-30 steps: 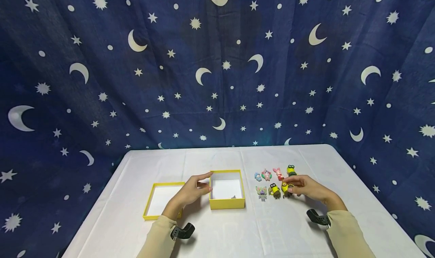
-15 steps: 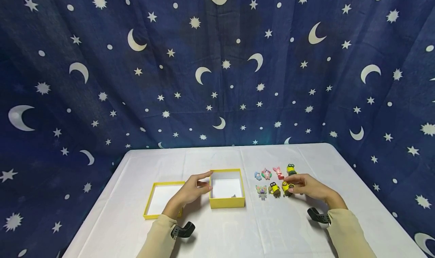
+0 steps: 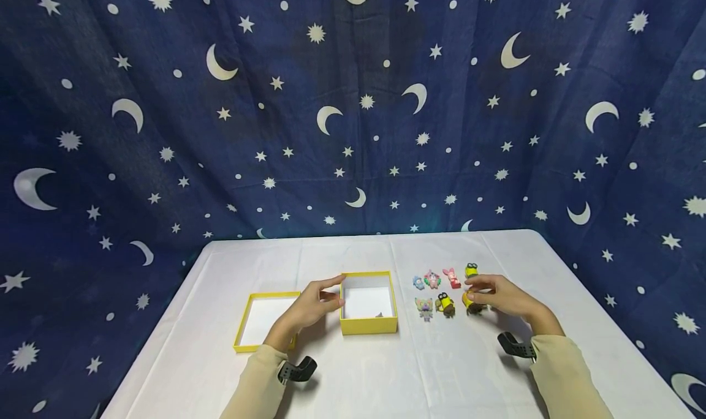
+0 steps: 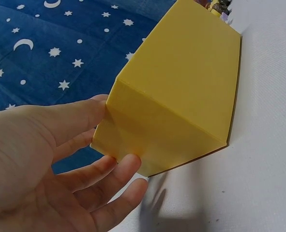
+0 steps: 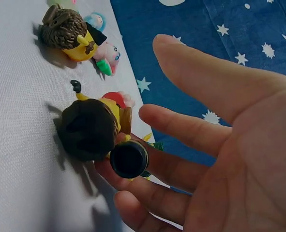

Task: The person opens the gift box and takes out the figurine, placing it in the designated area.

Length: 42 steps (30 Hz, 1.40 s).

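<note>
My left hand [image 3: 309, 305] touches the left side of a yellow open box [image 3: 368, 326] with a white inside. In the left wrist view, the thumb and fingertips [image 4: 130, 164] lie against its outer wall. My right hand [image 3: 504, 295] is at a yellow minion figurine [image 3: 472, 304] on the white table. The right wrist view shows that figurine's dark back [image 5: 87, 130] and a round black part; the thumb is spread away, the other fingers reach beside and behind it. Left of it stands another minion figurine [image 3: 445, 305], then a grey cat-like figurine [image 3: 424, 309].
Behind these stand a blue figurine [image 3: 418, 282], a pink-and-green one [image 3: 432, 279], a pink rabbit-eared one [image 3: 451, 278] and a further minion [image 3: 471, 271]. A small grey piece [image 3: 379, 315] lies inside the box. The yellow-edged lid [image 3: 246, 324] lies at left, partly behind my left arm.
The minion figurine at my right hand has shifted slightly right and turned, its front now less visible. My right hand has shifted a little. My left hand stays at the box.
</note>
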{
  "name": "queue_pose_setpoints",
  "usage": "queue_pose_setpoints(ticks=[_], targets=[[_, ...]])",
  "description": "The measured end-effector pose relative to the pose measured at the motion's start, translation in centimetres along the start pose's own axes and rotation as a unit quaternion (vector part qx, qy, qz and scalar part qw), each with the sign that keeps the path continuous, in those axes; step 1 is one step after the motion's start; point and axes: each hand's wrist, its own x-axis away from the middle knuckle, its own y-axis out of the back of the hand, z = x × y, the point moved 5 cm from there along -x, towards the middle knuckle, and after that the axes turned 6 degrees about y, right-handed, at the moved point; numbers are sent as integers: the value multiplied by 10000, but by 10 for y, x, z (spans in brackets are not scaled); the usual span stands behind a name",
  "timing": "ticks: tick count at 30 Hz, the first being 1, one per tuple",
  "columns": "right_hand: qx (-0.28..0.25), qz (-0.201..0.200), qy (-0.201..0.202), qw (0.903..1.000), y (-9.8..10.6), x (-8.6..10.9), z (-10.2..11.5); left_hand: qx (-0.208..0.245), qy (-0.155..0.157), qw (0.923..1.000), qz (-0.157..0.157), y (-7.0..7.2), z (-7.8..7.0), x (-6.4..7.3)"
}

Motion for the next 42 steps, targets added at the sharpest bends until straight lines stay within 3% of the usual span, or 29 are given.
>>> queue_pose_setpoints(ticks=[12, 24, 42], targets=[[527, -211, -46, 9984, 6, 0, -4, -50, 60, 10000, 34, 1, 1, 0], [302, -772, -58, 9965, 18, 0, 6, 1, 65, 10000, 49, 1, 0, -1], [89, -921, 622, 9938, -1, -9, 30, -49, 60, 10000, -34, 0, 2, 1]])
